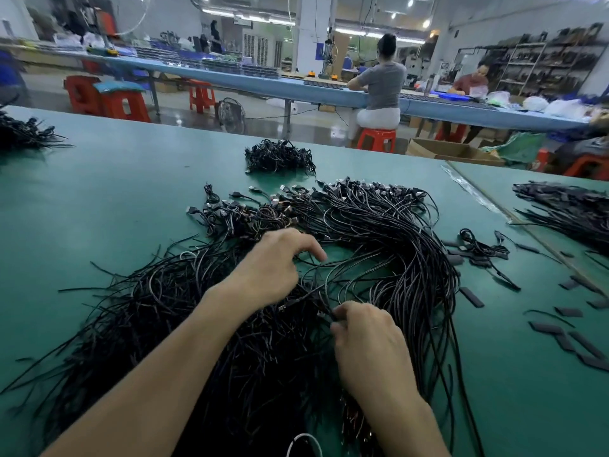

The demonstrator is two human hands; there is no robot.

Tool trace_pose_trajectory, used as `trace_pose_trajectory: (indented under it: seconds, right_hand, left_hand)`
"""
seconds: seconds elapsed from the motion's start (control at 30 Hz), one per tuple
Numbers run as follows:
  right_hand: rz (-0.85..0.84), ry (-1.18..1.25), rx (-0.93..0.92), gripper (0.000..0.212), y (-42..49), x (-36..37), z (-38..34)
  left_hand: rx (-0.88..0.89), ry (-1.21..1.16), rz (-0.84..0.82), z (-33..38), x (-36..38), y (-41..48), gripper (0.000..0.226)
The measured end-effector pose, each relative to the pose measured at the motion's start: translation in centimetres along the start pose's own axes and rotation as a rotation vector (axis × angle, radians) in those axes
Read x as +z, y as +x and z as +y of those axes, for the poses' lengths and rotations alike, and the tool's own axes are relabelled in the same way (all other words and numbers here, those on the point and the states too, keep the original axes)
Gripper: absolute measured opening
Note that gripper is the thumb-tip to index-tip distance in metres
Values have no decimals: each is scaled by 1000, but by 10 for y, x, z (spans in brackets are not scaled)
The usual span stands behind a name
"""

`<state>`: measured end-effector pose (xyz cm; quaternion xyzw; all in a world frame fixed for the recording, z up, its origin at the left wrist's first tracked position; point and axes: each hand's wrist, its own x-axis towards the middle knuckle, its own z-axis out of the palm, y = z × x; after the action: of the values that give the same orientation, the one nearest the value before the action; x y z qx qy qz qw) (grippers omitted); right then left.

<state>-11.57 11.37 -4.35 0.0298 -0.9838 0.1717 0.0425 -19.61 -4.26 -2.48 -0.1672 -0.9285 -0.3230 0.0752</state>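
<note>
Black cables (pixel 395 232), right hand (pixel 365 341) pinching one, left hand (pixel 276 265) above

Cool white ceiling strip lights (pixel 250 18) light the hall evenly, laying a soft sheen on the flat green table top (pixel 99 209) and faint shadows beneath the tangled heap of thin black cables (pixel 379 232), while wide-angle distortion curves the edges and the background blurs slightly.

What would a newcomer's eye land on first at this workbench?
First, the sprawling heap of black cables covering the middle of the green table. Next, the two bare hands working in it: the left hand reaches into the tangle, while the right hand has its fingers pinching one cable near the front. Flat black sleeve pieces lie scattered to the right.
</note>
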Motion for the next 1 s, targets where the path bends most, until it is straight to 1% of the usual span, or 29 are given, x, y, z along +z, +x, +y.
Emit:
trace_pose_trajectory:
  seconds: [0.07,0.1,0.13,0.2,0.23,0.33,0.4,0.5,0.57,0.63,0.67,0.7,0.73,0.77,0.8,0.87,0.9,0.93,1.0]
  right_hand:
    - [25,233,-69,20,3,-9,1]
    - [51,373,-115,19,3,-15,-2]
    - [79,491,-159,18,2,-23,-4]
    - [132,622,-215,20,-2,-37,-7]
    - [166,643,-218,21,-3,-43,-6]
    - [322,622,-125,21,-4,-53,1]
    - [416,544,-70,21,-3,-54,4]
    - [564,430,-40,20,-4,-56,5]
    - [667,379,-13,19,-5,-59,9]
    - [737,341,60,19,-2,-61,19]
    - [753,323,117,19,0,-61,27]
    - [735,300,184,20,3,-61,36]
    - [667,268,255,21,5,-60,46]
    - [549,216,322,22,6,-59,54]
    - [406,132,377,24,6,-58,58]
    - [157,-76,409,26,2,-59,50]
    - [106,-113,367,31,0,-58,43]
    - [99,-71,282,42,-2,-57,37]
    - [120,164,53,69,-7,-58,24]
  left_hand:
    - [116,44,-132,2,7,-7,68]
    - [156,79,-162,2,11,-9,58]
    - [181,101,-152,1,14,-9,42]
    - [171,59,-35,-1,15,-11,11]
    - [152,9,55,-2,14,-11,9]
    - [87,-133,412,3,10,-15,27]
    - [108,-256,600,11,10,-21,33]
    - [123,-399,722,23,10,-28,45]
    - [126,-456,793,27,4,-30,46]
    - [122,-453,870,26,-7,-31,43]
    - [100,-447,917,22,-13,-32,40]
    - [69,-440,975,18,-20,-33,38]
    - [37,-424,1030,12,-26,-35,38]
    - [10,-389,1056,9,-31,-37,38]
    - [-14,-328,1032,7,-34,-38,39]
    - [-22,-94,874,8,-33,-38,42]
    - [24,52,759,11,-29,-37,44]
    - [89,171,633,15,-25,-37,45]
    - [193,286,388,24,-16,-38,46]
